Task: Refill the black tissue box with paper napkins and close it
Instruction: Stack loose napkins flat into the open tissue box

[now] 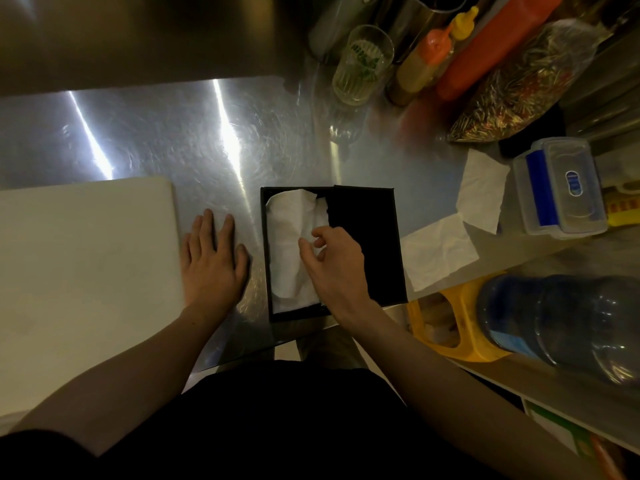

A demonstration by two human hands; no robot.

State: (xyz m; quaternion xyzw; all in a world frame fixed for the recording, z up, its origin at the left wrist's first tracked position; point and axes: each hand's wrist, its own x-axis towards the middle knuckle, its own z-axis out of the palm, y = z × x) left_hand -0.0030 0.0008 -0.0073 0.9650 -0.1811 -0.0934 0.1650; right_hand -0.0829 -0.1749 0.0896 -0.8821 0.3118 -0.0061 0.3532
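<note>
The black tissue box [381,199] sits on the steel counter near its front edge. Its black lid panel [367,244] covers the right half, and white paper napkins [287,237] show in the uncovered left half. My right hand [332,261] hovers over the middle of the box, fingers curled, thumb and forefinger pinching the napkin's edge. My left hand [211,258] lies flat on the counter, fingers straight, just left of the box. Two loose white napkins [440,251] [483,190] lie on the counter to the right of the box.
A white cutting board [83,265] lies at the left. At the back right stand a glass [362,64], sauce bottles [426,64] and a bag of snacks [523,81]. A clear plastic container [561,188] sits at the right. Below the counter's edge are a large water bottle [561,327] and a yellow crate [453,327].
</note>
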